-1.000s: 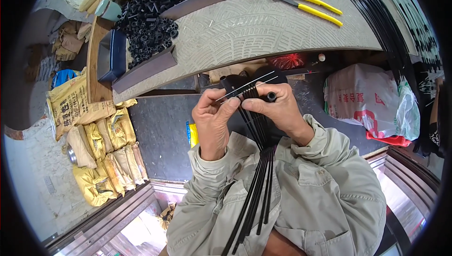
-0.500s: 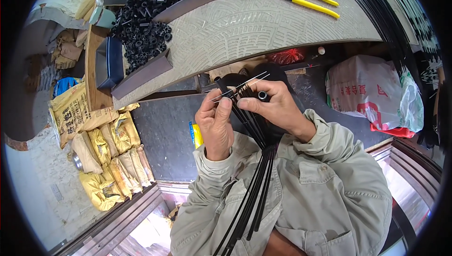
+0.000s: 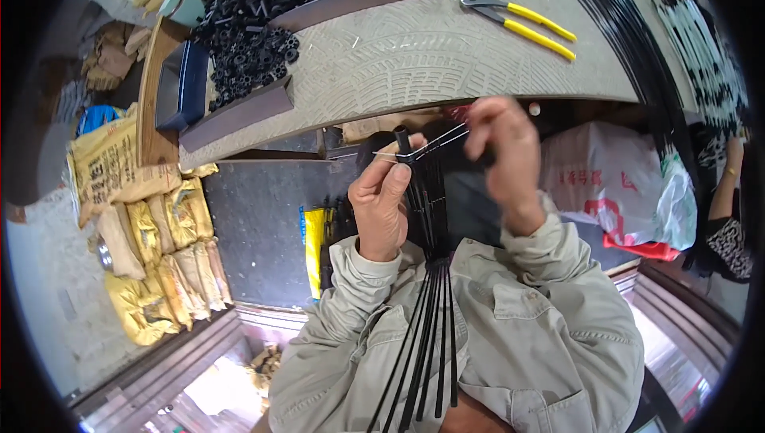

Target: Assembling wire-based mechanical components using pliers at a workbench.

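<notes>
My left hand (image 3: 380,206) is closed, thumb and fingers pinching the top of a bundle of thin black ribs (image 3: 430,210) that looks like an umbrella frame. A short black tube (image 3: 402,140) sticks up just past the fingertips. Thin silvery wire (image 3: 438,144) passes through the pinch, its two strands slanting up to the right. My right hand (image 3: 506,158), smeared by motion, is raised at the far end of these strands and appears to grip them. Below the pinch the ribs gather at a dark joint (image 3: 437,264), then fan out over my lap.
On the bench (image 3: 430,58) lie yellow-handled pliers (image 3: 522,25), a heap of black plastic parts (image 3: 247,50) and long black rods (image 3: 613,27). Yellow-brown packets (image 3: 151,258) stand at left. A white plastic bag (image 3: 598,178) is at right, near another person's arm (image 3: 729,182).
My right hand has moved up and right, away from my left, drawing the wire strands out with it. My left hand still pinches the frame's top. The view has shifted slightly.
</notes>
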The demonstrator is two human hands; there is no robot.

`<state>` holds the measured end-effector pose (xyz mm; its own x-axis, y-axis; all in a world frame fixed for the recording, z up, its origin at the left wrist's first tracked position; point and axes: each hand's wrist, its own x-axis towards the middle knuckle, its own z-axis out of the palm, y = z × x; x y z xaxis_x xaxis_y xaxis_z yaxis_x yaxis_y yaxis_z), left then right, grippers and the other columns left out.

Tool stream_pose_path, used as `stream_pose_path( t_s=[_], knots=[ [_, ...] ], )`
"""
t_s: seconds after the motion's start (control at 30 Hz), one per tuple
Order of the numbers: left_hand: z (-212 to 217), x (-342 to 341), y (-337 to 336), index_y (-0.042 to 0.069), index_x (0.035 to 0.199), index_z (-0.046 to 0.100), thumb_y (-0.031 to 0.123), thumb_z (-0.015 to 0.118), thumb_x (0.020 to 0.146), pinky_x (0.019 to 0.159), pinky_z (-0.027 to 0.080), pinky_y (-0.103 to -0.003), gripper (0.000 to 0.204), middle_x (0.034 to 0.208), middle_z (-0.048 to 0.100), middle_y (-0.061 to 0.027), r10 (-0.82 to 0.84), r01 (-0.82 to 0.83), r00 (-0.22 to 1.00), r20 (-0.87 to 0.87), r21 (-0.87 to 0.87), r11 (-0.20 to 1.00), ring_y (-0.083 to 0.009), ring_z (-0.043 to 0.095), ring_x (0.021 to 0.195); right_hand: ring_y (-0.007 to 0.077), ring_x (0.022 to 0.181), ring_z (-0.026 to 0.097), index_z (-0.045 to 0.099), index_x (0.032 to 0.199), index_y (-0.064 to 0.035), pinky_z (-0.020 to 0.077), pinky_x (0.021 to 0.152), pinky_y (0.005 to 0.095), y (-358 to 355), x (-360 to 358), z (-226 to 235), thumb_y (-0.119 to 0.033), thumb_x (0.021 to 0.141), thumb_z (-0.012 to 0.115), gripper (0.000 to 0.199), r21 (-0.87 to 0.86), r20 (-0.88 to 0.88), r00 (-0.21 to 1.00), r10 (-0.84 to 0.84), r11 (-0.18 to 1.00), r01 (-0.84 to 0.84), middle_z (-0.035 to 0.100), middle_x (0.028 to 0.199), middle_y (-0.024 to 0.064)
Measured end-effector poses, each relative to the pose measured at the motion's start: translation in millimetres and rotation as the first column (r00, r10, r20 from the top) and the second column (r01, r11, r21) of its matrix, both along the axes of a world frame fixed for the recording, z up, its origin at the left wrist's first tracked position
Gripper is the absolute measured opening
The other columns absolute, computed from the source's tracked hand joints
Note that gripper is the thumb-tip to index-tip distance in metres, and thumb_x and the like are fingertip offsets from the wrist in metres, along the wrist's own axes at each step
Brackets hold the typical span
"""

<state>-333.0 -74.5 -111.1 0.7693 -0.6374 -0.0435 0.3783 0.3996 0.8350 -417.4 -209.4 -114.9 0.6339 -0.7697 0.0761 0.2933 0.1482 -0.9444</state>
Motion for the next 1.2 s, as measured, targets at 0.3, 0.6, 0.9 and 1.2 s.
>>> stream_pose_path(
  t_s=[0.3,0.6,0.9,1.2],
  knots=[
    [7,-12,-3,-0.003,0.100,0.060,0.001,0.059,0.083,0.078,0.045,-0.022,0.018,0.095,0.063,-0.0067,-0.063,0.022,0.942,-0.329,-0.126,0.992,-0.0090,0.057,0.085,0.0037,0.066,0.051,0.055,0.104,-0.0027,0.0407,0.056,0.0175,-49,59,95,-0.016,0.087,0.052,0.021,-0.182,-0.436,0.612,0.660,0.601,-0.778,0.060,0.079,0.0013],
    [15,-10,-1,-0.001,0.096,0.060,0.001,0.059,0.082,0.075,0.045,-0.021,0.014,0.091,0.062,-0.0040,-0.060,0.010,0.927,-0.370,-0.136,0.991,-0.0081,0.058,0.080,0.0048,0.062,0.052,0.049,0.113,-0.0043,0.0426,0.056,0.0174,-51,68,77,-0.014,0.080,0.063,0.037,-0.065,-0.354,0.530,0.771,0.545,-0.836,0.063,0.079,0.0035],
    [11,-9,-1,-0.003,0.106,0.056,0.001,0.059,0.083,0.082,0.044,-0.022,0.024,0.098,0.061,-0.0059,-0.026,-0.013,0.939,-0.344,-0.112,0.994,-0.0094,0.057,0.087,0.0082,0.075,0.056,0.049,0.117,-0.0023,0.0467,0.067,0.0205,-51,66,77,-0.011,0.081,0.063,0.040,-0.094,-0.450,0.527,0.721,0.549,-0.830,0.063,0.089,0.0059],
    [10,-10,-3,-0.004,0.108,0.055,0.000,0.059,0.082,0.084,0.044,-0.022,0.026,0.100,0.061,-0.0066,-0.015,-0.017,0.955,-0.298,-0.103,0.995,-0.0100,0.057,0.089,0.0147,0.093,0.058,0.045,0.125,-0.0029,0.0472,0.084,0.0266,-56,61,66,-0.007,0.082,0.060,0.045,-0.062,-0.213,0.551,0.807,0.552,-0.832,0.058,0.104,0.0102]
  ],
)
